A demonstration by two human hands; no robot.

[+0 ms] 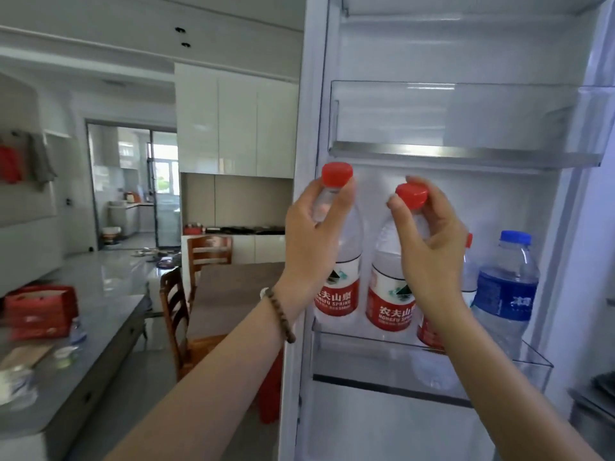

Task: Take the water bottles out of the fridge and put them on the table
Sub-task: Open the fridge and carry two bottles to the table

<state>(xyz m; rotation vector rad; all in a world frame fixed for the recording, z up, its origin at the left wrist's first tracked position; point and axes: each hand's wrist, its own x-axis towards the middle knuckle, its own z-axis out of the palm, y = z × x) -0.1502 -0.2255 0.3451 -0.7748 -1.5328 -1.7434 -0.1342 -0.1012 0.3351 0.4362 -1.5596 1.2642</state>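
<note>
The open fridge door (432, 357) carries a clear shelf with several water bottles. My left hand (316, 241) grips the neck of a red-capped, red-labelled bottle (339, 287) at the shelf's left end. My right hand (429, 241) grips the neck of a second red-capped bottle (387, 304) beside it, tilted slightly left. Both bottles sit high above the shelf rim. A third red-labelled bottle (429, 331) stands mostly hidden behind my right wrist. A blue-capped, blue-labelled bottle (506, 294) stands at the right end.
An empty upper door shelf (466, 151) hangs just above the caps. A dining table (239, 291) with wooden chairs (209, 251) stands to the left behind the door. A grey counter (86, 321) at the left holds a red box (40, 311) and small items.
</note>
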